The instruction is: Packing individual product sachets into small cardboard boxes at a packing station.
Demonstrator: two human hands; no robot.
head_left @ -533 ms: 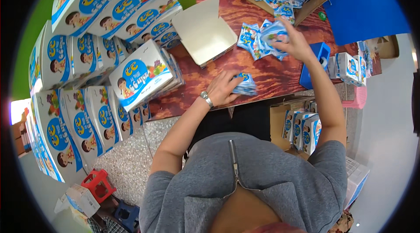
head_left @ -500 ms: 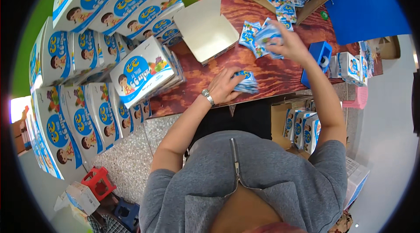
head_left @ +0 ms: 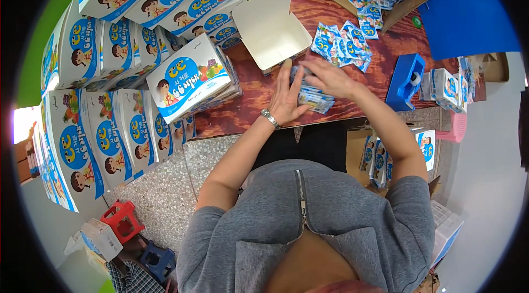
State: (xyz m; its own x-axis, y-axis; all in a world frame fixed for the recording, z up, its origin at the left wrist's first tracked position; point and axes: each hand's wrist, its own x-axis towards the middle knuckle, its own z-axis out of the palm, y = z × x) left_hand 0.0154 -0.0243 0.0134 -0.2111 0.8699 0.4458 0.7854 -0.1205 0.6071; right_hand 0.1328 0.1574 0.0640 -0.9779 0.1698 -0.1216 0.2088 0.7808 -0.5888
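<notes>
Both my hands meet at a stack of small blue-and-white packets (head_left: 316, 100) near the table's front edge. My left hand (head_left: 285, 99), with a watch at its wrist, cups the stack's left side, thumb toward the near end and fingers reaching forward. My right hand (head_left: 335, 80) presses in from the right, its bent fingers gripping packets at the far end of the stack; part of them is hidden beneath the fingers. Just beyond my hands stands an open white box (head_left: 278, 42) with its lid raised. Loose packets (head_left: 344, 46) lie in a pile beyond my right hand.
A cardboard carton (head_left: 380, 15) full of packets stands at the far right. Printed boxes (head_left: 190, 75) are piled on the left, with tall stacks beside them. A blue tape dispenser (head_left: 405, 83) sits to the right. Stools, one red (head_left: 122, 220), stand on the floor.
My right hand has come from the loose pile, near and leftward, to the stack, bringing packets. My left hand has shifted slightly, its fingers now extended along the stack.
</notes>
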